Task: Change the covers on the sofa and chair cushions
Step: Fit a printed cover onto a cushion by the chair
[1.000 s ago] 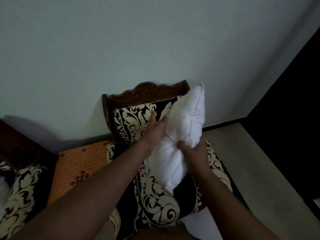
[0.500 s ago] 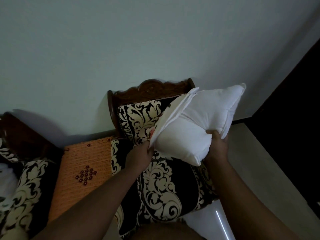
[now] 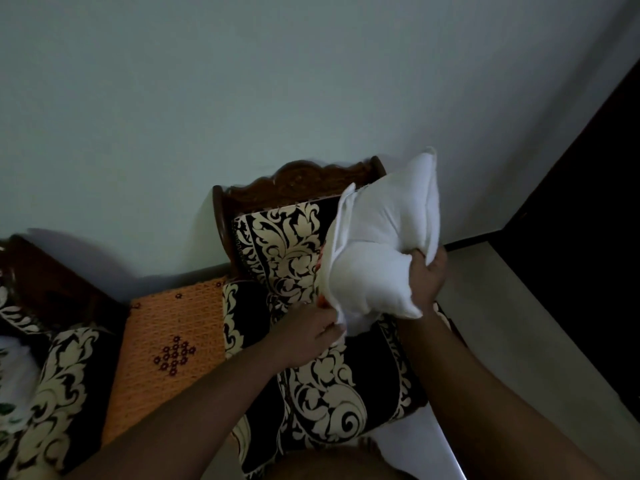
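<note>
A white cushion (image 3: 377,251) is held up in the air over the seat of a wooden chair (image 3: 294,176) upholstered in black and cream floral fabric (image 3: 332,386). My left hand (image 3: 308,332) pinches the cushion's lower left corner, where a loose white edge of fabric runs up the left side. My right hand (image 3: 427,275) grips the cushion's right side from below, with fingers pressed into the filling. The cushion is squeezed and tilted, its upper corner pointing at the wall.
An orange woven cloth (image 3: 166,351) covers a small table left of the chair. A sofa (image 3: 52,368) in the same floral fabric is at the far left. A dark doorway (image 3: 588,237) stands at the right, with pale floor (image 3: 512,341) below it.
The cushion has turned more upright and moved slightly left. My left hand slid down to its lower corner, and my right hand rose along the right side.
</note>
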`<move>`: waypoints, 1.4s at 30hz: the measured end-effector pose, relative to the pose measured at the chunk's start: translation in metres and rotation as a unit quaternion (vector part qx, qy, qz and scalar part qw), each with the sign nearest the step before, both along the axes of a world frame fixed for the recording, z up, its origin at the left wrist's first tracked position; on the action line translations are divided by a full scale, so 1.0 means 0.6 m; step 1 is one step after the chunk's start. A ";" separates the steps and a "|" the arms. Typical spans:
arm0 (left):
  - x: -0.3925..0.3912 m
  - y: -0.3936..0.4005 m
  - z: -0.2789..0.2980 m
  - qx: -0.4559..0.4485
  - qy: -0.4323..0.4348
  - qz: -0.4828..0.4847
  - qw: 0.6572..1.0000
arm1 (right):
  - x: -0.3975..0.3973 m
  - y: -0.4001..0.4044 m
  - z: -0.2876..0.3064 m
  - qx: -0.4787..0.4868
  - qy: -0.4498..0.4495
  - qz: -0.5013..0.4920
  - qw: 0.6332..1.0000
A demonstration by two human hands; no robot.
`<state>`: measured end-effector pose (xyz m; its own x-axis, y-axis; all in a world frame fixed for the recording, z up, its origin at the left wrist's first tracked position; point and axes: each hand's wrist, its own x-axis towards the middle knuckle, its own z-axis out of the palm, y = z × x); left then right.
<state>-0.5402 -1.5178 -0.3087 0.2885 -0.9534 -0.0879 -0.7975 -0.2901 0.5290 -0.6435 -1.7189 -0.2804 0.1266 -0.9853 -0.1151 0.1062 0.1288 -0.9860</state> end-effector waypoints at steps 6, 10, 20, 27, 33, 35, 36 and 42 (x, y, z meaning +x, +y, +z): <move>0.052 -0.015 0.068 -0.112 0.268 0.224 0.930 | 0.005 0.063 -0.004 -0.051 0.050 0.122 0.990; 0.028 -0.090 0.100 -0.159 0.431 0.265 0.848 | 0.024 0.117 -0.012 -0.185 0.096 0.215 0.954; 0.013 -0.116 0.080 -0.243 0.288 0.517 0.769 | -0.017 0.135 -0.078 -0.137 0.040 0.395 0.907; 0.026 -0.065 0.070 -0.275 0.357 0.484 0.750 | -0.034 0.042 -0.128 -0.047 0.146 0.220 0.963; 0.027 -0.035 0.051 -0.264 0.418 0.463 0.736 | -0.023 -0.035 -0.168 -0.046 0.308 0.194 0.930; 0.027 -0.030 0.047 -0.264 0.427 0.451 0.738 | -0.022 -0.045 -0.175 -0.040 0.327 0.187 0.926; 0.027 -0.028 0.048 -0.265 0.425 0.446 0.742 | -0.020 -0.048 -0.178 -0.026 0.330 0.184 0.926; 0.024 -0.034 0.039 -0.196 0.312 0.405 0.837 | 0.023 -0.019 -0.168 -0.056 0.257 0.228 0.937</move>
<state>-0.5261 -1.5383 -0.2853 0.8683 -0.4585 -0.1891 0.0441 -0.3082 0.9503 -0.6298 -1.7304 -0.3815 0.4932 -0.8519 -0.1762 -0.4281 -0.0613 -0.9016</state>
